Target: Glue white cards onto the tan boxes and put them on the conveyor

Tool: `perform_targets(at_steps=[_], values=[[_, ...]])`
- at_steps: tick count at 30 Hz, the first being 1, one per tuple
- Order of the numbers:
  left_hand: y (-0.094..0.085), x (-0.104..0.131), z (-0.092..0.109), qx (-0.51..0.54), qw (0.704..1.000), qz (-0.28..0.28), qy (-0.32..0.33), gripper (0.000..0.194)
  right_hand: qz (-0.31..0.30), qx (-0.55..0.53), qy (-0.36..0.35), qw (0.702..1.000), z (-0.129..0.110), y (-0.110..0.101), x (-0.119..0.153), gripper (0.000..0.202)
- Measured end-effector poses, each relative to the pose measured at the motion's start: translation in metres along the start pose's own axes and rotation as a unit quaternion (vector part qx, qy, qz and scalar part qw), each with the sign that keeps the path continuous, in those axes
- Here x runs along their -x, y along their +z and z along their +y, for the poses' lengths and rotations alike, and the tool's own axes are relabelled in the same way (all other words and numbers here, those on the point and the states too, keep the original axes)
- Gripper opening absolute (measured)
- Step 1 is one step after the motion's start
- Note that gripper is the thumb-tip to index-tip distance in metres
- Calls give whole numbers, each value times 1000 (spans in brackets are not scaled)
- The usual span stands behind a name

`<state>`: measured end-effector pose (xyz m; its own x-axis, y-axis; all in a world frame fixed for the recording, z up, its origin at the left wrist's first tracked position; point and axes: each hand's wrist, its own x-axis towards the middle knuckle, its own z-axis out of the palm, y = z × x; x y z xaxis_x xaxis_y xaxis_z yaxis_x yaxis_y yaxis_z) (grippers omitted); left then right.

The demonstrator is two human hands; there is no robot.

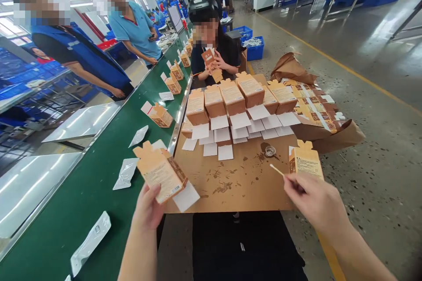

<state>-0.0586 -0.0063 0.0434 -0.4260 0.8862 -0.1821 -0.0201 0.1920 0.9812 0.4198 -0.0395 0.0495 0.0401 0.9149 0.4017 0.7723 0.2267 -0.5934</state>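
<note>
An orange-and-brown carton (165,171) with a white flap is gripped in my left hand (150,205), held between the green belt and the brown board. My right hand (313,197) pinches a thin pale stick with a light tip (276,168) above the board's right edge. Just behind that hand another carton (306,160) stands upright. Several similar cartons (231,96) are stacked at the back of the board (244,184), their white flaps (226,151) toward me. A small round clear dish (270,151) lies near wet-looking spots on the board.
The green conveyor (99,189) at left carries cartons (161,115) and white packets (125,173). A seated person (214,52) opposite holds cartons. Two people stand beyond the conveyor. Flat printed cartons (316,103) lie in brown paper (339,138) at right; blue bins (255,50) stand behind.
</note>
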Motion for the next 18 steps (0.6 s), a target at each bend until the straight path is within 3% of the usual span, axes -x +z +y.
perform_targets(at_steps=[2, 5, 8, 11, 14, 18], values=[[28, 10, -19, 64, 996, -45, -37, 89, -93, 66, 26, 993, 12, -3, -36, 34], [63, 16, -45, 84, 987, -101, -88, 89, -163, 114, 48, 979, 24, 5, -77, 37], [80, 14, -59, 95, 981, -128, -113, 91, -215, 153, 60, 963, 27, 19, -97, 42], [83, 13, -65, 98, 981, -126, -109, 93, -219, 160, 52, 961, 30, 27, -104, 45], [85, 15, -66, 98, 983, -119, -103, 94, -203, 154, 43, 966, 35, 19, -102, 46], [89, 19, -67, 93, 987, -100, -82, 92, -142, 114, 11, 983, 24, 11, -64, 38]])
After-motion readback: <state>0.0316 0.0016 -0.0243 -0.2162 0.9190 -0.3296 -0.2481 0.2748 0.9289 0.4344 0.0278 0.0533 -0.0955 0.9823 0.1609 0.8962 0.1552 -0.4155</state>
